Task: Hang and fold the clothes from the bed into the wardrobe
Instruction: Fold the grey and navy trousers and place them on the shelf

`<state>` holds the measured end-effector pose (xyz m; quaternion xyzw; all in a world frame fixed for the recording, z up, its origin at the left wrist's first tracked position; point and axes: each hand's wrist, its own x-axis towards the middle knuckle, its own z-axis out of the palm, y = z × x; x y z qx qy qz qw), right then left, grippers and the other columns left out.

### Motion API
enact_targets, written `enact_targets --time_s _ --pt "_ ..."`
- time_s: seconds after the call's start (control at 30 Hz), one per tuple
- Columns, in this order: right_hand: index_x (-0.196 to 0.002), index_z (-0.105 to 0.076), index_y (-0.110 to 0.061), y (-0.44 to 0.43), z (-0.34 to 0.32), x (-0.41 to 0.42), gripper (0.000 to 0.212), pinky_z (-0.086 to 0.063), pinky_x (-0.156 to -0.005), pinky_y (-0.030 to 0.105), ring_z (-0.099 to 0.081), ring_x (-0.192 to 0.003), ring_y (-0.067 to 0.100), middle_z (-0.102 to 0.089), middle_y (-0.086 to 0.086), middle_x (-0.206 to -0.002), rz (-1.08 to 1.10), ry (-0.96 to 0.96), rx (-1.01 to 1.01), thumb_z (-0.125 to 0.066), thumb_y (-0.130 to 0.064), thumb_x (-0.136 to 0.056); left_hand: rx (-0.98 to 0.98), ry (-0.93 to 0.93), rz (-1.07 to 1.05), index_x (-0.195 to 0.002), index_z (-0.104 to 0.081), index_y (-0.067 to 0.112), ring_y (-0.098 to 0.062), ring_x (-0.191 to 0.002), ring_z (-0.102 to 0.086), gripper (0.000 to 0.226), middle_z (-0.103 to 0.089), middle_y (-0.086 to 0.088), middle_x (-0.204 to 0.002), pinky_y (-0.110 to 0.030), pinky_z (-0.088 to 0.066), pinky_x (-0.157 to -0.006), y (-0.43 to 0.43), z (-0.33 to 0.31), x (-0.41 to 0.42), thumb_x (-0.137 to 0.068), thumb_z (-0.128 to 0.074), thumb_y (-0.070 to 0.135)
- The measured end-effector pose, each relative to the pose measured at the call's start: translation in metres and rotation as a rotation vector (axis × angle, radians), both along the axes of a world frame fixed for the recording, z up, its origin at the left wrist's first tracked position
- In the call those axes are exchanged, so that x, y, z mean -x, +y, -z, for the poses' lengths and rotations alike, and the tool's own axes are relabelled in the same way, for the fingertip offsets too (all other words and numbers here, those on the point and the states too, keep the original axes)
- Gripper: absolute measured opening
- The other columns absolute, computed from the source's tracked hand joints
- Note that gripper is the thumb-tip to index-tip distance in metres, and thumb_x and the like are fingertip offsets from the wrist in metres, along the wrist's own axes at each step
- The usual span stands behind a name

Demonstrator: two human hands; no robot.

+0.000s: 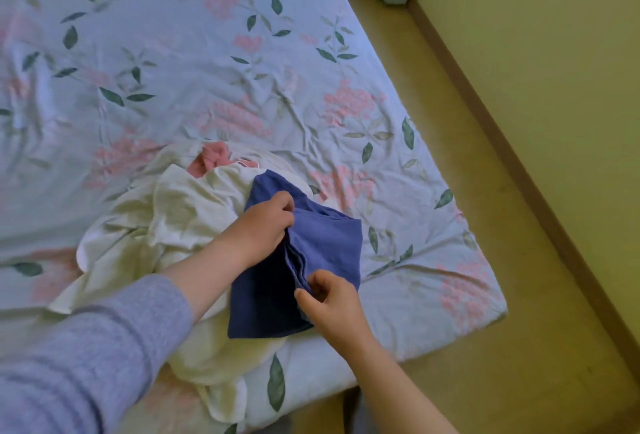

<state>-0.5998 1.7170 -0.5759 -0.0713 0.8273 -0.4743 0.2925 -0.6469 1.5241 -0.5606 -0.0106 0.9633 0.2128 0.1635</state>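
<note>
Blue and thick-looking, the folded cloth garment (pixel 329 243) lies in several layers on the heap of crumpled cream clothes (pixel 180 205), near the corner of the bed with the pale floral sheet (pixel 207 53). Your left hand (pixel 265 224) pinches its upper edge and your right hand (pixel 334 302) pinches the stacked layers lower down, probably to square the fold before the wardrobe. What kind of garment it is, I cannot tell.
</note>
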Motion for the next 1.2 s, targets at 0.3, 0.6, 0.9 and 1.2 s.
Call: enact_targets --time_s 0.3,0.6,0.9,1.2 --pt "-0.097 -0.068 -0.023 -0.026 0.044 -0.010 0.016 -0.048 -0.064 0.021 -0.062 -0.071 0.006 -0.069 -0.007 -0.080 -0.216 -0.244 -0.109 -0.058 -0.018 -0.085 0.005 -0.065 -0.069 -0.127 -0.056 0.002 -0.029 -0.123 -0.048 0.036 -0.036 -0.009 -0.146 -0.037 -0.042 -0.098 -0.026 0.058 -0.024 -0.091 -0.047 0.001" --pt "-0.099 -0.071 -0.019 0.030 0.063 0.026 0.019 -0.049 -0.067 0.017 -0.065 -0.077 0.012 -0.071 -0.002 -0.084 0.008 -0.178 -0.225 -0.061 -0.010 -0.086 -0.021 0.103 -0.464 -0.134 -0.050 0.004 -0.035 -0.128 -0.040 0.064 -0.039 -0.015 -0.142 -0.038 -0.033 -0.109 -0.006 0.061 -0.047 -0.081 -0.073 0.031" --pt "-0.122 -0.055 -0.013 0.058 0.095 0.066 0.032 -0.042 -0.071 0.027 -0.059 -0.090 0.018 -0.064 0.000 -0.105 0.139 -0.268 -0.415 -0.058 -0.024 -0.092 -0.211 0.000 -1.010 -0.118 -0.040 0.009 -0.021 -0.086 -0.053 0.071 -0.055 -0.007 -0.112 -0.030 -0.042 -0.071 0.009 0.083 -0.057 -0.070 -0.084 0.037" --pt "-0.113 -0.053 -0.011 0.045 0.131 0.081 0.034 -0.049 -0.085 0.036 -0.057 -0.095 0.023 -0.059 0.002 -0.101 0.364 -0.457 -0.317 -0.065 -0.035 -0.091 -0.193 -0.114 -1.044 -0.086 -0.056 0.012 -0.024 -0.074 -0.061 0.042 -0.061 -0.001 -0.079 -0.034 -0.048 -0.062 0.011 0.096 -0.057 -0.076 -0.076 0.047"
